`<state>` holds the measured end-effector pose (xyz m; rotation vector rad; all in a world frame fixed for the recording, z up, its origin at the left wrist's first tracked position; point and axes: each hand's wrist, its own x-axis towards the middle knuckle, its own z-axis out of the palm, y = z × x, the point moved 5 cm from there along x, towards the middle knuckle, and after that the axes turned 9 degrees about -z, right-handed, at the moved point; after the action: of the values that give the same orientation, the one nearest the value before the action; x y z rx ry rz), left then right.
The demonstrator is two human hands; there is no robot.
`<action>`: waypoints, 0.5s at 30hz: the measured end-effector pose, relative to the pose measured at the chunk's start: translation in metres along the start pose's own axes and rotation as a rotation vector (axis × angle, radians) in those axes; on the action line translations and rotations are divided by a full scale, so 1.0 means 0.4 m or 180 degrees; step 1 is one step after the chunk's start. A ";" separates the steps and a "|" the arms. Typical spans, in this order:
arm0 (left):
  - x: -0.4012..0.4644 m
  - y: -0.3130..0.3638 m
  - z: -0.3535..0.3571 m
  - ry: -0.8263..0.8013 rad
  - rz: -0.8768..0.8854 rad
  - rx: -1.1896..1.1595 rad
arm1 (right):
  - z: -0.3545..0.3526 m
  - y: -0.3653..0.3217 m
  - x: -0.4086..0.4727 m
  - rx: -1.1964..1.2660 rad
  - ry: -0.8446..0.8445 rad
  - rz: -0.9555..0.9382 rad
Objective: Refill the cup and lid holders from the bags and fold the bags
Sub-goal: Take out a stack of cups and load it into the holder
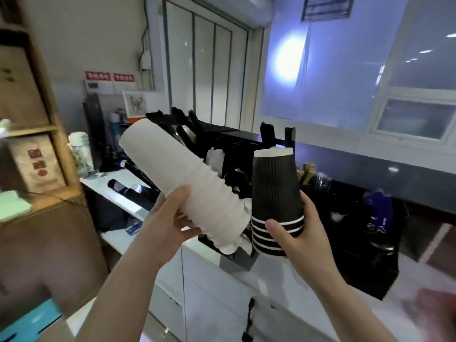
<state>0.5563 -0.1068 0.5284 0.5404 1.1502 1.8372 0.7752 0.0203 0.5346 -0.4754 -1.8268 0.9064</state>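
Both hands are up in front of the black cup and lid holder (237, 154), each with a stack. The left hand (170, 218) grips a long stack of white cups (182, 183) near its lower end, fingers curled round it, thumb on top. Its long axis runs on a slant: closed bottoms point up and to the far left, open rims down to the near right, just above the holder's near end. The right hand (296, 228) holds a short stack of black ribbed cups (276, 198) upside down, nearly upright, white-lined rims at the bottom, thumb pressed across the rims and fingers wrapped behind. The two stacks almost touch at their lower ends. The white worktop (118, 186) lies under the holder.
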 end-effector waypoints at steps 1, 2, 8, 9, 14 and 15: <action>0.002 0.023 -0.035 0.0064 0.0039 -0.0013 | 0.041 -0.006 0.009 0.0026 -0.0010 0.0024; 0.007 0.045 -0.067 0.0101 0.0097 0.0003 | 0.080 -0.011 0.017 0.0045 0.0000 0.0036; 0.098 0.120 -0.168 -0.0063 0.0256 0.0110 | 0.216 -0.002 0.051 -0.0008 0.0441 0.0184; 0.120 0.124 -0.171 -0.0105 0.0272 0.0102 | 0.222 0.003 0.052 -0.0070 0.0525 0.0210; 0.232 0.113 -0.137 -0.0385 0.0367 0.0258 | 0.189 0.044 0.029 -0.0329 0.1044 0.0399; 0.254 0.107 -0.122 -0.0428 0.0380 0.0290 | 0.175 0.049 0.026 -0.0386 0.1139 0.0434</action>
<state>0.4488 -0.0526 0.5339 0.7880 1.1356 1.8250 0.7060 0.0141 0.5107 -0.7936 -1.5397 0.7473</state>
